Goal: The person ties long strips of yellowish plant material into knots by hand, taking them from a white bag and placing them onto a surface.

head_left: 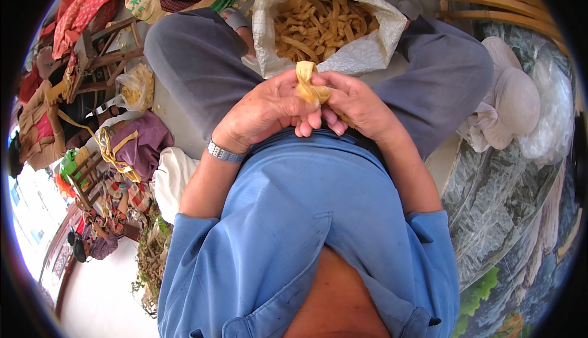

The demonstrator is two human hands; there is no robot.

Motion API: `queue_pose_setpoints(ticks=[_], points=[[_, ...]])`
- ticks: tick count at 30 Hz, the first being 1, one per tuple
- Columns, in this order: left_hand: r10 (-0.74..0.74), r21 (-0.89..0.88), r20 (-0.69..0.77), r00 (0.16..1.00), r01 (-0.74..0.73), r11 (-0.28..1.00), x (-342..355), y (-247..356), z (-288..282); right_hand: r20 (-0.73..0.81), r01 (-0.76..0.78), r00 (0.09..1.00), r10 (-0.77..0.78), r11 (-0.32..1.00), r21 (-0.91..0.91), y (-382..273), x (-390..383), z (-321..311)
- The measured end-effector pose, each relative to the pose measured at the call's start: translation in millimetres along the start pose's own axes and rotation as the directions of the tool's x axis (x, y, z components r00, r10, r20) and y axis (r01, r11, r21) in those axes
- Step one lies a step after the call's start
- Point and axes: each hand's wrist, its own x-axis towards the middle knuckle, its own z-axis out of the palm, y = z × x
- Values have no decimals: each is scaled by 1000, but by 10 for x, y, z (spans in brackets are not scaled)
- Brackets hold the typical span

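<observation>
My left hand (pixel 269 108) and my right hand (pixel 362 106) meet above my lap, both closed on a pale yellow flat strip (pixel 305 76) that is looped or folded between thumbs and fingers. Part of the strip is hidden by my fingers. Just beyond them, between my knees, stands an open white woven sack (pixel 266 29) holding many folded yellow-brown pieces (pixel 321 26) of similar material. A metal watch is on my left wrist.
At left, two other people (pixel 40 127) (pixel 98 243) are among wooden chairs (pixel 98 56), a purple bundle (pixel 138 148), cloths and a bag of yellow pieces (pixel 135 90). At right lie pale rounded bundles (pixel 514 99) and clear plastic (pixel 545 133), below curved wooden bars (pixel 499 1).
</observation>
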Motion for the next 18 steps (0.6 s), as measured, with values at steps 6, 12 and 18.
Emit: queue_pose_setpoints(ticks=[6,12,18], points=[[-61,29,-186,981,67,997,-1,46,-161,-140,77,986,-94,990,-117,173,108,20],[-9,-10,-202,979,7,1000,-19,-13,-229,-115,215,961,-253,938,-270,208,22,66],[81,-47,-252,964,-96,994,-39,-21,-138,-126,134,975,-185,933,-333,102,-94,114]])
